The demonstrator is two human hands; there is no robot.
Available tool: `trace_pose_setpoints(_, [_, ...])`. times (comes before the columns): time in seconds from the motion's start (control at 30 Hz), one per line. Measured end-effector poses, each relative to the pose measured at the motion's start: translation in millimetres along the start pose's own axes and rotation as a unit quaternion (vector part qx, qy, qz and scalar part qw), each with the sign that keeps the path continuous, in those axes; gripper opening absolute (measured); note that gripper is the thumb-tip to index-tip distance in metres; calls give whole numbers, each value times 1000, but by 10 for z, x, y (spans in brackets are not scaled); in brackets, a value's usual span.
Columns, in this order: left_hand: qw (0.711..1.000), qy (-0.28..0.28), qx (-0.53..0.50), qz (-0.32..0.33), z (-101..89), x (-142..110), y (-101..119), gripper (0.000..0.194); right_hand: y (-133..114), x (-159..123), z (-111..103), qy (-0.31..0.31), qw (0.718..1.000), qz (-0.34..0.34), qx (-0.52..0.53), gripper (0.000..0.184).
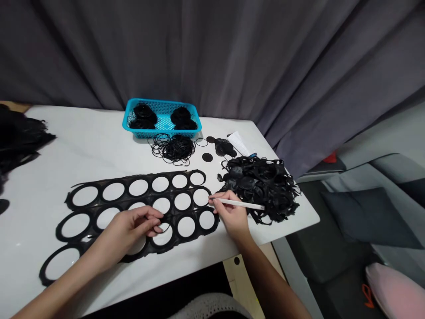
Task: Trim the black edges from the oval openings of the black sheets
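Observation:
A black rubbery sheet (pixel 139 201) with rows of large round holes lies on the white table in front of me. My left hand (pixel 134 228) is over its middle, fingertips pinched on a thin black ring (pixel 170 227) that loops out past them. Near the sheet's right edge, my right hand (pixel 230 215) grips a slim white pen-like tool (pixel 241 204). The tool's narrow end points left at the rim of a hole, and its back end reaches toward the pile of black scraps (pixel 265 188). Whether the tip touches the sheet I cannot tell.
A blue basket (pixel 162 132) holding bundles of thin black rings stands at the back. Before it lies a loose heap of rings (pixel 175 148), with black discs (pixel 207 157) and a white tube (pixel 241 144) to the right. More black sheets (pixel 20 141) sit at the far left.

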State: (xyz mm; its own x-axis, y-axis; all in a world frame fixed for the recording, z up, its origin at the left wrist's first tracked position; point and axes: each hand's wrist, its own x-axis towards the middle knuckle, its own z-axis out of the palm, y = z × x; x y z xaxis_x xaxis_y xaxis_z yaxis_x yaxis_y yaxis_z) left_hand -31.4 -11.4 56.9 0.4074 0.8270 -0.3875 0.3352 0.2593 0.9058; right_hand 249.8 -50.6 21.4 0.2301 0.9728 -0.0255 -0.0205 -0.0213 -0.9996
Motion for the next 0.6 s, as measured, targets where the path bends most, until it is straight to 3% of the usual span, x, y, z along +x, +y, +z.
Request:
trace_pose_setpoints(0.13, [992, 29, 100, 66, -69, 187, 294, 40, 13, 0, -20, 38, 999, -28, -5, 22])
trace_pose_setpoints(0.3, [975, 46, 160, 146, -192, 913, 659, 39, 8, 10, -84, 86, 995, -43, -16, 21])
trace_pose_setpoints(0.43, [912, 169, 307, 213, -328, 1497, 764, 37, 40, 12, -103, 86, 996, -33, -11, 23])
trace_pose_setpoints(0.5, [893, 192, 339, 225, -387, 1563, 740, 40, 49, 15, -114, 83, 996, -24, -8, 23])
trace_pose_setpoints(0.6, [867, 197, 390, 241, -415, 1295, 620, 40, 26, 25, -120, 65, 998, -9, -5, 24])
